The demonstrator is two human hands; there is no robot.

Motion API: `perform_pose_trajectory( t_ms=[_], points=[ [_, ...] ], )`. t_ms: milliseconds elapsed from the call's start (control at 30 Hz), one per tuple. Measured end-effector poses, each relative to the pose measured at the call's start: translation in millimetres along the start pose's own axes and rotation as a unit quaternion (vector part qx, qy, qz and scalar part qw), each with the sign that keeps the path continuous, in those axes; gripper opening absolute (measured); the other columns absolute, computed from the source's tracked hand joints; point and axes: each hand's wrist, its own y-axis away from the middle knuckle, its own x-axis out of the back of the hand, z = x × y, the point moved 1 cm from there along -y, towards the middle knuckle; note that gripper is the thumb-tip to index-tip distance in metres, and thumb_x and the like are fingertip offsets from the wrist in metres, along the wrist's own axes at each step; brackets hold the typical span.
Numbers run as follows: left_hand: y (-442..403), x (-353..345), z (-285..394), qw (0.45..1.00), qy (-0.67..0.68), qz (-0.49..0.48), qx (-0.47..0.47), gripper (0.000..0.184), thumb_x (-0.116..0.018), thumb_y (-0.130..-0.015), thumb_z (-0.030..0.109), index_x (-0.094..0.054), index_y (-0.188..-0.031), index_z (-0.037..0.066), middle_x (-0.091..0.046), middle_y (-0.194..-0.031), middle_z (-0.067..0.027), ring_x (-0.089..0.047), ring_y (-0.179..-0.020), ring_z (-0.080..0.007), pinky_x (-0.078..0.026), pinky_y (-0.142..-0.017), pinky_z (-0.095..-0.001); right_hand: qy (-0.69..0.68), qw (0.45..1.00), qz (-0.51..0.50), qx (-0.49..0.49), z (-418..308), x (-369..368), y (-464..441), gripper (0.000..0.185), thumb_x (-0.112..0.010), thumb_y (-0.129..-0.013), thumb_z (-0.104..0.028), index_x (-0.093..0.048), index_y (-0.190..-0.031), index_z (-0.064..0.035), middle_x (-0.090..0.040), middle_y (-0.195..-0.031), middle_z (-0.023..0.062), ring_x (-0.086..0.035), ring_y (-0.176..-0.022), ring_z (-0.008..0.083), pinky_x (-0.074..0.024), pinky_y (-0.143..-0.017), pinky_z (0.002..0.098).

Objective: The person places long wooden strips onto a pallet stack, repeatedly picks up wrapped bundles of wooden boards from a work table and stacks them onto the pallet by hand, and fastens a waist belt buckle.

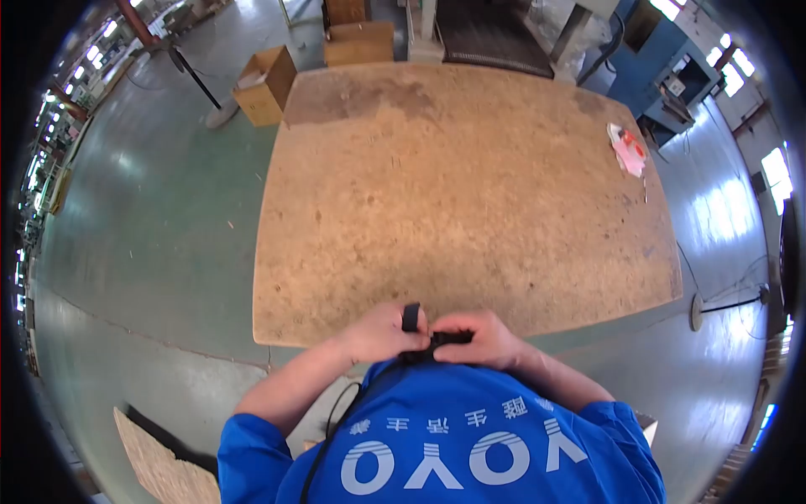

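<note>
black item, possibly a strap, sits between left hand and right hand, both pinching it

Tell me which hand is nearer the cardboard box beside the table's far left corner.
Left. The left hand is by the table's near edge, across from the cardboard box; the right hand is just beside it, farther to the box's right.

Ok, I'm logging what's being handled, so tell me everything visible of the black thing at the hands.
The black thing looks bunched, perhaps fabric. The right hand pinches it; the left hand grips beside it, by the blue shirt and the near edge of the table. A flat black band stands upright at the left hand, possibly part of it. Fingers hide the rest.
</note>
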Motion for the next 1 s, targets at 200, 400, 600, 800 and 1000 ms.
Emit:
perform_pose_trajectory(
  t_ms=[200,400,600,800,1000],
  points=[
    [3,8,-9,0.960,0.248,0.053,0.122,0.009,-0.070,-0.084,0.010,-0.065,-0.092,0.007,-0.064,-0.076,0.0003,-0.060,-0.067,-0.0080,-0.048,-0.057,-0.0238,0.015,0.999,0.034,-0.009,8,2,10,0.030,-0.074,-0.084,-0.011,-0.067,-0.110,-0.0005,-0.066,-0.086,0.0019,-0.057,-0.079,0.0058,-0.0465,-0.068,0.0239],
    [24,13,-9,0.963,-0.013,0.268,-0.035,0.015,-0.069,-0.082,0.011,-0.064,-0.094,0.003,-0.066,-0.087,-0.0078,-0.064,-0.074,-0.0171,-0.052,-0.066,-0.0331,0.017,0.999,0.049,-0.010,7,2,11,0.032,-0.074,-0.082,-0.008,-0.067,-0.112,0.0007,-0.065,-0.088,0.0007,-0.057,-0.079,0.0052,-0.0454,-0.068,0.0232],
    [33,11,49,0.975,-0.214,0.054,-0.029,0.021,-0.072,-0.076,0.015,-0.068,-0.093,0.002,-0.066,-0.088,-0.0143,-0.064,-0.080,-0.0270,-0.051,-0.072,-0.0339,0.019,0.998,0.046,-0.031,4,-4,7,0.033,-0.075,-0.081,-0.006,-0.066,-0.112,0.0003,-0.065,-0.088,0.0004,-0.056,-0.079,0.0048,-0.0459,-0.068,0.0230],
    [13,-7,15,0.995,-0.095,0.025,0.004,0.019,-0.074,-0.076,0.012,-0.072,-0.093,0.004,-0.068,-0.079,-0.0054,-0.063,-0.068,-0.0115,-0.049,-0.061,-0.0267,-0.005,0.999,0.035,-0.022,11,-3,8,0.032,-0.077,-0.082,-0.010,-0.066,-0.111,-0.0009,-0.066,-0.088,0.0022,-0.058,-0.080,0.0062,-0.0479,-0.070,0.0242],
    [14,-10,7,0.996,0.029,0.035,0.071,0.018,-0.073,-0.076,0.012,-0.072,-0.092,0.003,-0.067,-0.077,-0.0023,-0.061,-0.070,-0.0086,-0.048,-0.063,-0.0242,0.020,0.999,0.025,-0.022,7,-3,7,0.031,-0.077,-0.082,-0.011,-0.067,-0.110,-0.0011,-0.068,-0.092,0.0047,-0.060,-0.084,0.0081,-0.0496,-0.073,0.0250]
  ],
)
